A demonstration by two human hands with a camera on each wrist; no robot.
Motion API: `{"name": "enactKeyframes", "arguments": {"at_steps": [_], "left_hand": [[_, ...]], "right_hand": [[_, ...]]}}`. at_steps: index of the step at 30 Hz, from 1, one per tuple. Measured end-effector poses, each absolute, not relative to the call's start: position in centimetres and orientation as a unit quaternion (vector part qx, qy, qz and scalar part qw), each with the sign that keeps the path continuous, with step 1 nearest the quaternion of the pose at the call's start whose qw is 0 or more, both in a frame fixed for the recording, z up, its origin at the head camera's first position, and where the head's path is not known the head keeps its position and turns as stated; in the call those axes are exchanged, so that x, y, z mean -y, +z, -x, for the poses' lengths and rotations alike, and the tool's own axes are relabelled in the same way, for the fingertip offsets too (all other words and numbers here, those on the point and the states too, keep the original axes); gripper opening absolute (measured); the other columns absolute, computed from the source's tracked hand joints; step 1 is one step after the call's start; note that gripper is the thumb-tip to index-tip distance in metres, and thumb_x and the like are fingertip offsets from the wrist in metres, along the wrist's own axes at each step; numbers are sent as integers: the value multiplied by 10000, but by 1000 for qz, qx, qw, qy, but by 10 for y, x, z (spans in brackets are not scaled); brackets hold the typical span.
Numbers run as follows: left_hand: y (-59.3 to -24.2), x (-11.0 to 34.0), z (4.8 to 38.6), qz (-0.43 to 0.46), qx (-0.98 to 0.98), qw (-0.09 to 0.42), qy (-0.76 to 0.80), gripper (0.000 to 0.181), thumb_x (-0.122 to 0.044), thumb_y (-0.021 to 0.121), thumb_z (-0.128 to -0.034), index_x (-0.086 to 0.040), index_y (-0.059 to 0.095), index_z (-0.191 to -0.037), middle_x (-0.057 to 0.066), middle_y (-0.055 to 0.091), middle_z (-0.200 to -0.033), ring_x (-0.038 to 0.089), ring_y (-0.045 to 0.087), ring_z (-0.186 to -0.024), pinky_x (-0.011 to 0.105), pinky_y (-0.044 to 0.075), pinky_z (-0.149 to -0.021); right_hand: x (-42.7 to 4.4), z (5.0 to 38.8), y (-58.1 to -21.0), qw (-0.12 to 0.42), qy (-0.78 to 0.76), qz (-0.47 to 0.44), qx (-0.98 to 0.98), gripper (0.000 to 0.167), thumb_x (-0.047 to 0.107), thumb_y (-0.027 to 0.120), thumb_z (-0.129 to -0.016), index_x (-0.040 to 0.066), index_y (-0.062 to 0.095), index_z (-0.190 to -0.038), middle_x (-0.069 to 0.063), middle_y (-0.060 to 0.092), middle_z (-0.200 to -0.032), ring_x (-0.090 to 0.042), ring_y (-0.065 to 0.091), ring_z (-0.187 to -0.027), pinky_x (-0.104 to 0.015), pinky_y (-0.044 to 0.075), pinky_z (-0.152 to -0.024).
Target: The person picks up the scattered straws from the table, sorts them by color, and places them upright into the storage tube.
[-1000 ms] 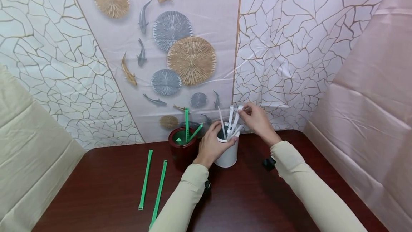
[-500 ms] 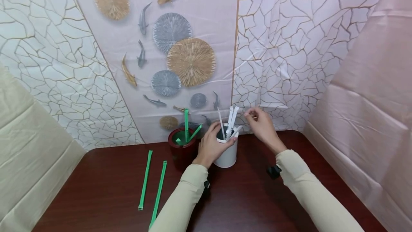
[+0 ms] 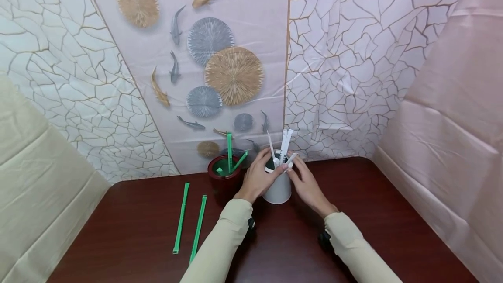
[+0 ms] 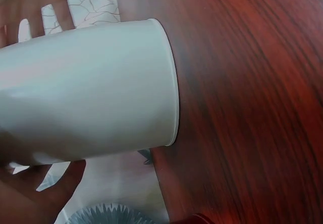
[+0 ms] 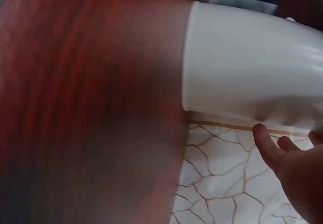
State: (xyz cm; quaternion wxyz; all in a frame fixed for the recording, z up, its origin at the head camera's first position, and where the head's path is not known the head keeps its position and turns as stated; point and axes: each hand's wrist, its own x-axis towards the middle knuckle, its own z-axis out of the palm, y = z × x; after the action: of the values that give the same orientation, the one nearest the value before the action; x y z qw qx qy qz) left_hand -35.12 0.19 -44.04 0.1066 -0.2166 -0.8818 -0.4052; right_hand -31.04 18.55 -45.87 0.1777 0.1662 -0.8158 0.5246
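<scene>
A white cup (image 3: pixel 277 189) stands upright on the table, with several slim white paper-wrapped straws (image 3: pixel 286 143) leaning out of it. My left hand (image 3: pixel 257 180) holds its left side, with the thumb at the front rim and the fingers round the back. At the right, my right hand (image 3: pixel 308 187) is beside the cup with its fingers spread and near the rim; in the right wrist view the fingertips (image 5: pixel 261 130) lie along the wall of the cup (image 5: pixel 247 57), and contact is unclear. The left wrist view shows the cup (image 4: pixel 96 93) between both hands.
Left of the white cup stands a dark red cup (image 3: pixel 222 187) holding green wrapped straws (image 3: pixel 230 152). One green straw (image 3: pixel 181 217) lies on the table (image 3: pixel 129 230); another green straw (image 3: pixel 198 228) is partly hidden by the left sleeve. A patterned cloth (image 3: pixel 334 77) hangs behind.
My right hand was pinching a white straw in the cup, then drew away rightward; now it is down at the cup's right side. The left hand has stayed on the cup.
</scene>
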Motion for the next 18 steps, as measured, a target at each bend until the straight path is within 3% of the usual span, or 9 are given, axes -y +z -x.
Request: {"name": "enactKeyframes", "arguments": {"at_steps": [3, 7, 10, 14, 18], "left_hand": [[-440, -2, 350, 225, 876, 86, -418, 881, -737, 569, -966, -181, 429, -1635, -51, 324, -1701, 298, 452, -1485, 570, 439, -1134], [-440, 4, 336, 220, 880, 65, -415, 1001, -767, 524, -968, -196, 175, -1713, -3, 124, -1771, 345, 373, -1532, 584, 410, -1161], [-438, 10, 314, 195, 889, 78, -408, 1052, -783, 513, -965, -172, 105, -1718, 48, 77, -1781, 344, 305, -1566, 570, 385, -1187], [-426, 28, 280, 177, 893, 129, -394, 896, -674, 577, -1004, -113, 339, -1661, 72, 358, -1690, 277, 434, -1503, 523, 446, -1149], [-408, 55, 254, 227, 865, 218, -392, 490, -476, 674, -1030, -137, 685, -1384, -22, 694, -1289, 137, 689, -1120, 383, 598, -908]], "right_hand": [[-184, 312, -464, 206, 501, -152, 827, 580, 285, 606, -1095, 39, 451, -1597, -166, 369, -1679, -331, 267, -1586, -548, 213, -1271], [-181, 313, -466, 227, 488, -129, 833, 586, 293, 674, -1059, 79, 502, -1577, -143, 430, -1649, -322, 331, -1561, -551, 256, -1256], [-180, 311, -466, 228, 488, -122, 834, 587, 287, 693, -1047, 93, 515, -1572, -137, 448, -1639, -321, 343, -1555, -558, 269, -1250], [-178, 311, -465, 233, 479, -130, 837, 590, 293, 690, -1048, 74, 516, -1568, -155, 459, -1629, -341, 350, -1551, -571, 285, -1239], [-177, 315, -462, 234, 486, -129, 832, 581, 272, 688, -1049, 80, 515, -1569, -163, 448, -1634, -343, 360, -1543, -580, 411, -1148]]}}
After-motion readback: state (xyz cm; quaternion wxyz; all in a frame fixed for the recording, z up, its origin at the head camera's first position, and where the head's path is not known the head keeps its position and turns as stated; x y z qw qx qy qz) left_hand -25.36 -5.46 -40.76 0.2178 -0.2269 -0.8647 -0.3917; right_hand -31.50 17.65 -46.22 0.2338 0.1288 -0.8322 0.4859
